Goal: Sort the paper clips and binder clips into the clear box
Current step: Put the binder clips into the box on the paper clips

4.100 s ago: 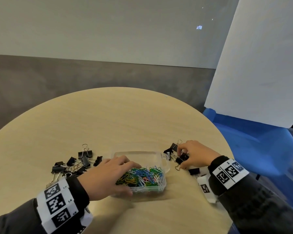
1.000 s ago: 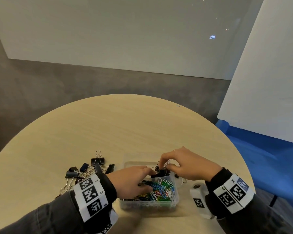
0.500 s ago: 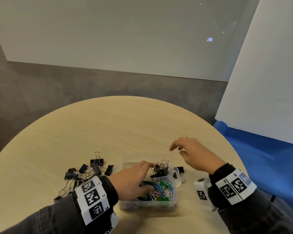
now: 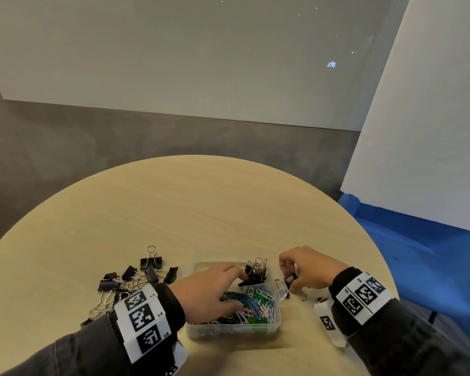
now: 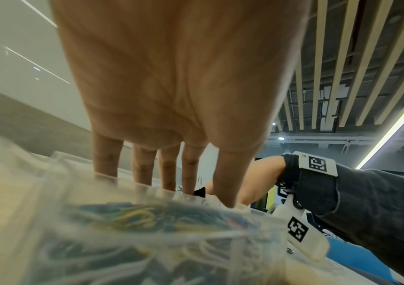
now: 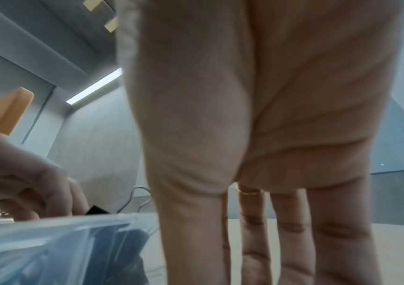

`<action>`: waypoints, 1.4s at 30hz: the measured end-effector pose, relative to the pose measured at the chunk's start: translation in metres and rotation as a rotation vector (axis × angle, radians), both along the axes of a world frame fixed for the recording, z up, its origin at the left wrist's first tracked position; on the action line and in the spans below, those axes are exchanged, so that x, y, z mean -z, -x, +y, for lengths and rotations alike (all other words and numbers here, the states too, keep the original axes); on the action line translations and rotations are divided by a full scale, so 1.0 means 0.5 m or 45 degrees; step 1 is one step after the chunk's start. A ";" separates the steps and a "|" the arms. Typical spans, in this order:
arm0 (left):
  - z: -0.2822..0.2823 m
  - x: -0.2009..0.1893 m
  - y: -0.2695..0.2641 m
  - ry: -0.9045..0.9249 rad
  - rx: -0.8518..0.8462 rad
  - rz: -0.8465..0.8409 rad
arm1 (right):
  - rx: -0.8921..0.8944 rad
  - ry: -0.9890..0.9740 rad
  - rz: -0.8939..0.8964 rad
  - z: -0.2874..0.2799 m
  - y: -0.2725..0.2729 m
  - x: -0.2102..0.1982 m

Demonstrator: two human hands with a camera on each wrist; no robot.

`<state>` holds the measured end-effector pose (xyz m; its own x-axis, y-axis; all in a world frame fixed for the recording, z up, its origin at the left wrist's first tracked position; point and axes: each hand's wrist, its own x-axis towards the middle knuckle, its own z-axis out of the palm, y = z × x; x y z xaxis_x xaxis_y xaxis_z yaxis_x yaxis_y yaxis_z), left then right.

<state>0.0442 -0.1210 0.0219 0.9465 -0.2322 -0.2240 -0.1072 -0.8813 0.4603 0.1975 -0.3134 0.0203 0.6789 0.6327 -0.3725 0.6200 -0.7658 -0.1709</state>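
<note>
The round table (image 4: 190, 213) fills the lower frame. On it, low and centre, sits the clear box (image 4: 228, 331): coloured paper clips (image 4: 251, 308) in its near part, a few binder clips (image 4: 255, 272) in the far part. More loose binder clips (image 4: 136, 278) lie at lower left. The left hand (image 4: 209, 290) rests flat with straight fingers on the paper clips, steadying the box. The right hand (image 4: 308, 270), just right of the box, pinches a binder clip (image 4: 290, 279). Gathering binder clips seems underway; next, lifting this one over the wall into the far part.
</note>
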 end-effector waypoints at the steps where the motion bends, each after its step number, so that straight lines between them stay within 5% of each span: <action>1: -0.001 -0.001 0.001 -0.002 0.006 0.006 | 0.004 0.003 0.022 -0.001 -0.001 -0.003; 14: 0.024 -0.013 -0.007 -0.081 -0.064 0.022 | 0.088 0.070 0.159 0.013 -0.024 -0.015; 22: 0.028 -0.018 -0.005 -0.111 -0.063 0.044 | 0.090 0.013 -0.001 0.000 -0.036 -0.008; 31: 0.033 -0.019 -0.008 -0.143 -0.091 0.008 | -0.073 -0.613 -0.215 0.068 -0.009 -0.107; 36: 0.030 -0.014 -0.009 -0.154 -0.049 0.017 | -0.409 -0.421 -0.161 0.144 0.017 -0.098; 42: 0.028 -0.006 -0.012 -0.173 -0.050 0.071 | -0.411 -0.126 -0.225 0.185 0.016 -0.093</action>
